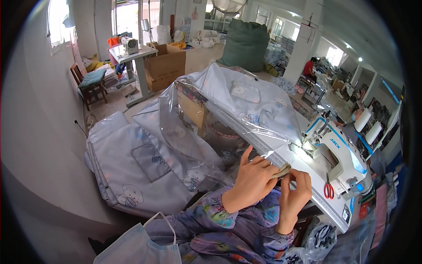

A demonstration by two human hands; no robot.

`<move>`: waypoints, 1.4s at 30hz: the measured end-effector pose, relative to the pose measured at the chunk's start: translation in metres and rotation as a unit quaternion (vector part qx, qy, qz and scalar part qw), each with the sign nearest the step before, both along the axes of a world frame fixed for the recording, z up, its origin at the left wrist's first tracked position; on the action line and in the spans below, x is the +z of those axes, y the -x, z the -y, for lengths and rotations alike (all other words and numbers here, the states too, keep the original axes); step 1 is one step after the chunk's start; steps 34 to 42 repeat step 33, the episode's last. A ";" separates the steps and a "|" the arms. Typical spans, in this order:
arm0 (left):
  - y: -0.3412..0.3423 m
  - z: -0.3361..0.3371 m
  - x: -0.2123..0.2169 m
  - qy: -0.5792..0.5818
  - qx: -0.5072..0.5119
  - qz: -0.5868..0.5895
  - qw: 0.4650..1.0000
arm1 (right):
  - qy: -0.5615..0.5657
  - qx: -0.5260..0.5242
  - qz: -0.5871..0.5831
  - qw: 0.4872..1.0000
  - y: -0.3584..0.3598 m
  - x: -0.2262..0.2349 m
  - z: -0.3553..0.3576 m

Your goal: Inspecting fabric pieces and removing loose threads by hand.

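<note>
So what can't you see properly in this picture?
Head view only:
- The small beige piece: pinched between the left hand and right hand, whose fingers hide most of it; its kind can't be told.
- The needle area of the sewing machine: washed out by its lamp glare.
- The person in red far back: too small.
- The face mask: cut off by the lower edge.
</note>
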State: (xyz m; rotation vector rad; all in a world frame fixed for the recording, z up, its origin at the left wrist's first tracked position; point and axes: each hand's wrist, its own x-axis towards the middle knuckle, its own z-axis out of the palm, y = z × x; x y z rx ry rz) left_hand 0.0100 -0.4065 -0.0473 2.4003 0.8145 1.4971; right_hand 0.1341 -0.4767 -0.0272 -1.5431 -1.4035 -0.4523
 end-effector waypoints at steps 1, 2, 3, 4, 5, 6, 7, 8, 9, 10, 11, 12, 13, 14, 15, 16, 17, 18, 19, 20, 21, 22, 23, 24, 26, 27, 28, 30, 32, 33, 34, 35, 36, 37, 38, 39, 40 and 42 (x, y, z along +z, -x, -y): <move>0.000 0.000 0.002 0.002 -0.016 0.019 1.000 | -0.012 0.017 -0.030 0.999 -0.001 0.002 0.001; 0.000 0.001 0.002 0.001 -0.015 0.020 1.000 | -0.013 0.018 -0.029 0.999 -0.002 0.003 0.002; -0.001 0.001 0.003 0.003 -0.029 0.044 0.999 | -0.023 0.026 -0.047 0.998 -0.004 0.005 0.003; -0.001 0.001 0.003 0.004 -0.043 0.069 0.997 | -0.034 0.035 -0.065 0.997 -0.006 0.006 0.005; -0.001 0.001 0.005 0.004 -0.043 0.070 0.997 | -0.035 0.035 -0.064 0.997 -0.007 0.006 0.006; 0.001 0.000 0.007 0.008 -0.053 0.078 0.996 | -0.039 0.046 -0.076 0.995 -0.008 0.007 0.007; 0.002 0.000 0.008 0.013 -0.062 0.086 0.994 | -0.043 0.056 -0.088 0.994 -0.009 0.008 0.008; 0.002 0.000 0.009 0.012 -0.062 0.087 0.994 | -0.043 0.057 -0.087 0.994 -0.010 0.009 0.010; 0.003 0.000 0.008 0.020 -0.070 0.091 0.993 | -0.045 0.071 -0.106 0.991 -0.010 0.009 0.011; 0.004 -0.001 0.008 0.029 -0.077 0.095 0.992 | -0.046 0.085 -0.125 0.987 -0.011 0.008 0.012; 0.004 -0.001 0.008 0.028 -0.076 0.095 0.992 | -0.047 0.086 -0.125 0.987 -0.011 0.008 0.012; 0.005 0.000 0.009 0.034 -0.086 0.099 0.991 | -0.047 0.094 -0.139 0.985 -0.012 0.008 0.014; 0.006 0.001 0.009 0.041 -0.095 0.103 0.989 | -0.046 0.103 -0.153 0.982 -0.013 0.008 0.015; 0.006 0.001 0.010 0.041 -0.095 0.103 0.989 | -0.047 0.103 -0.152 0.982 -0.014 0.007 0.015; 0.007 0.001 0.010 0.043 -0.100 0.105 0.988 | -0.064 0.105 -0.174 0.977 -0.015 0.005 0.014; 0.008 0.001 0.011 0.046 -0.106 0.107 0.988 | -0.082 0.107 -0.196 0.971 -0.016 0.003 0.013; 0.008 0.000 0.010 0.046 -0.105 0.107 0.988 | -0.082 0.107 -0.197 0.971 -0.017 0.003 0.013; 0.008 0.000 0.010 0.048 -0.107 0.105 0.987 | -0.086 0.122 -0.210 0.966 -0.018 0.002 0.014; 0.008 0.000 0.009 0.050 -0.109 0.104 0.987 | -0.091 0.137 -0.223 0.961 -0.019 0.001 0.014; 0.009 0.000 0.009 0.050 -0.109 0.104 0.987 | -0.090 0.136 -0.223 0.961 -0.020 0.001 0.015; 0.010 0.000 0.010 0.054 -0.115 0.105 0.986 | -0.094 0.140 -0.227 0.959 -0.021 0.002 0.016; 0.011 0.000 0.011 0.057 -0.120 0.106 0.985 | -0.097 0.144 -0.231 0.957 -0.021 0.003 0.017; 0.012 -0.001 0.011 0.057 -0.119 0.105 0.986 | -0.097 0.145 -0.231 0.957 -0.022 0.004 0.018; 0.013 -0.001 0.012 0.059 -0.124 0.106 0.985 | -0.108 0.151 -0.238 0.953 -0.023 0.005 0.020; 0.015 0.000 0.013 0.061 -0.128 0.106 0.984 | -0.117 0.152 -0.255 0.948 -0.022 0.008 0.024; 0.015 0.000 0.013 0.065 -0.135 0.100 0.984 | -0.116 0.152 -0.254 0.948 -0.023 0.008 0.024; 0.015 0.001 0.013 0.069 -0.142 0.094 0.983 | -0.127 0.148 -0.256 0.947 -0.023 0.008 0.025; 0.014 0.001 0.014 0.071 -0.145 0.100 0.982 | -0.137 0.145 -0.258 0.945 -0.024 0.007 0.025; 0.015 0.001 0.014 0.074 -0.146 0.102 0.981 | -0.172 0.144 -0.284 0.932 -0.028 0.005 0.026; 0.015 0.000 0.012 0.075 -0.144 0.100 0.982 | -0.176 0.159 -0.303 0.923 -0.030 0.005 0.028; 0.015 0.000 0.012 0.075 -0.144 0.100 0.982 | -0.176 0.159 -0.303 0.923 -0.030 0.005 0.028; 0.015 0.000 0.012 0.075 -0.144 0.100 0.982 | -0.176 0.159 -0.303 0.923 -0.030 0.005 0.028; 0.015 0.000 0.012 0.075 -0.144 0.100 0.982 | -0.176 0.159 -0.303 0.923 -0.030 0.005 0.028; 0.015 0.000 0.012 0.075 -0.144 0.100 0.982 | -0.176 0.159 -0.303 0.923 -0.030 0.005 0.028; 0.015 0.000 0.012 0.075 -0.144 0.100 0.982 | -0.176 0.159 -0.303 0.923 -0.030 0.005 0.028; 0.015 0.000 0.012 0.075 -0.144 0.100 0.982 | -0.176 0.159 -0.303 0.923 -0.030 0.005 0.028; 0.015 0.000 0.012 0.075 -0.144 0.100 0.982 | -0.176 0.159 -0.303 0.923 -0.030 0.005 0.028; 0.015 0.000 0.012 0.075 -0.144 0.100 0.982 | -0.176 0.159 -0.303 0.923 -0.030 0.005 0.028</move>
